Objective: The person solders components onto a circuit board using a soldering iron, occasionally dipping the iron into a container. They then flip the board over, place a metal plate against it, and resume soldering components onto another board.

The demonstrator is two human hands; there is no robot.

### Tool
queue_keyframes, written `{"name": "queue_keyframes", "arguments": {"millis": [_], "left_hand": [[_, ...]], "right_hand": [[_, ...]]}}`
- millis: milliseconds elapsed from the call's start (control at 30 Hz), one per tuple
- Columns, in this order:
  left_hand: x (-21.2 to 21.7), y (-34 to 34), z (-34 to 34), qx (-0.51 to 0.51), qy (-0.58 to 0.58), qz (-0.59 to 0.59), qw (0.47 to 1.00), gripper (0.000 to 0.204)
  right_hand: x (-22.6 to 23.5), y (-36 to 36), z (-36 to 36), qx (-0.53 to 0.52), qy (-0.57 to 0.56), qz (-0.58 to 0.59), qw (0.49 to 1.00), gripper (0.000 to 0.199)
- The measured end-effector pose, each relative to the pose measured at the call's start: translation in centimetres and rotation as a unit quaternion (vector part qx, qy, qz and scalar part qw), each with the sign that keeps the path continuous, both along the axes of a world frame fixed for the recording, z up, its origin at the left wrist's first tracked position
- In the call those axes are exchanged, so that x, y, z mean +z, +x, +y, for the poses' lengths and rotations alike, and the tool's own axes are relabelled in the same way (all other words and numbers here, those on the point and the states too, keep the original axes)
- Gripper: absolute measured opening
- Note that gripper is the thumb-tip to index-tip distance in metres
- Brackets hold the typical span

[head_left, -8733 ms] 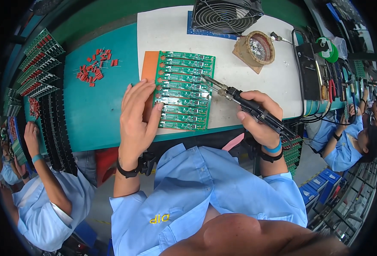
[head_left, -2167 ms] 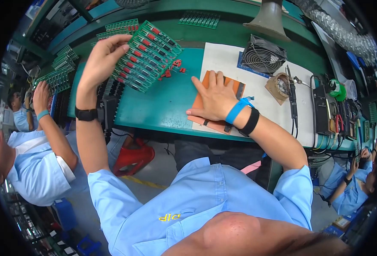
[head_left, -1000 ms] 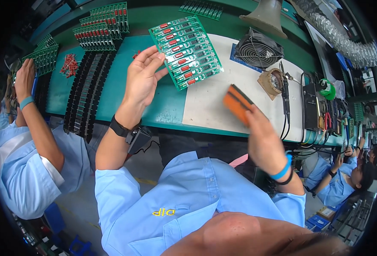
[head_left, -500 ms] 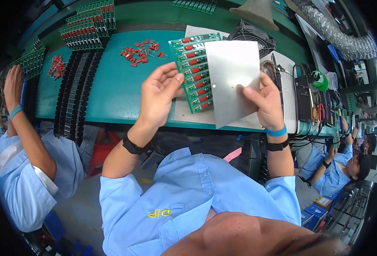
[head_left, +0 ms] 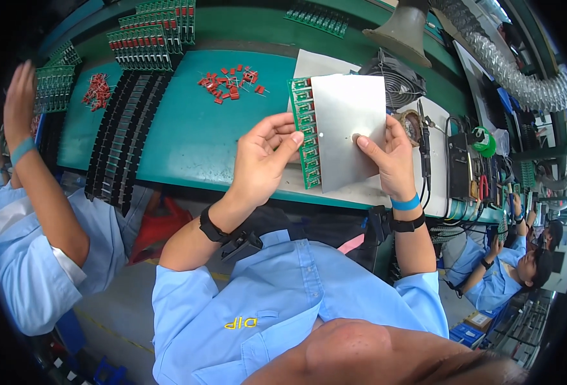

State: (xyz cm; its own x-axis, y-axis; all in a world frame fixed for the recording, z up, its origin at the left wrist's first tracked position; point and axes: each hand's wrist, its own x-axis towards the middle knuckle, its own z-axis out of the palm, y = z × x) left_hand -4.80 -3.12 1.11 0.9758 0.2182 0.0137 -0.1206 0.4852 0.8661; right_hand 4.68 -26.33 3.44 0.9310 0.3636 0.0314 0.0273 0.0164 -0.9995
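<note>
My left hand (head_left: 265, 154) grips the left edge of a green circuit board panel (head_left: 306, 144), thumb on top and fingers curled at its side. A plain grey metal plate (head_left: 349, 131) lies over most of that panel, so only a strip along the panel's left shows. Closed on the plate's right edge is my right hand (head_left: 394, 157), its thumb pressed on the plate's face and the other fingers partly hidden behind. Whether those fingers also hold the panel I cannot tell. Both pieces are held above the near part of the bench.
Loose red components (head_left: 232, 83) are scattered on the green bench (head_left: 187, 141). Left of them runs a black slotted rail (head_left: 120, 128), with filled boards (head_left: 142, 48) behind. A fan (head_left: 392, 80) and a soldering iron (head_left: 425, 144) stand rightward. A co-worker's arm (head_left: 39, 186) is at far left.
The metal plate now covers most of the panel, hiding its red components. My left hand has moved right, toward my right hand. The co-worker's hand at far left has risen.
</note>
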Motion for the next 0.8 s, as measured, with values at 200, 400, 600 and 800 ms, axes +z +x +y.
{"name": "queue_keyframes", "arguments": {"millis": [200,400,600,800], "left_hand": [[0.3,-0.3,-0.3,-0.005,0.051,0.011,0.999,0.033],[0.7,-0.7,-0.9,-0.016,0.036,-0.017,0.999,0.033],[1.4,-0.5,-1.3,0.009,0.061,-0.06,0.996,0.033],[2.6,-0.3,-2.1,0.007,0.118,-0.064,0.991,0.035]], "right_hand": [[-0.3,0.1,-0.5,0.009,0.023,-0.022,0.999,0.067],[0.3,-0.6,-1.1,0.01,0.021,0.051,0.998,0.064],[0.6,-1.2,-0.9,0.008,0.05,-0.003,0.999,0.063],[1.1,-2.3,-1.0,-0.005,0.055,-0.046,0.997,0.06]]}}
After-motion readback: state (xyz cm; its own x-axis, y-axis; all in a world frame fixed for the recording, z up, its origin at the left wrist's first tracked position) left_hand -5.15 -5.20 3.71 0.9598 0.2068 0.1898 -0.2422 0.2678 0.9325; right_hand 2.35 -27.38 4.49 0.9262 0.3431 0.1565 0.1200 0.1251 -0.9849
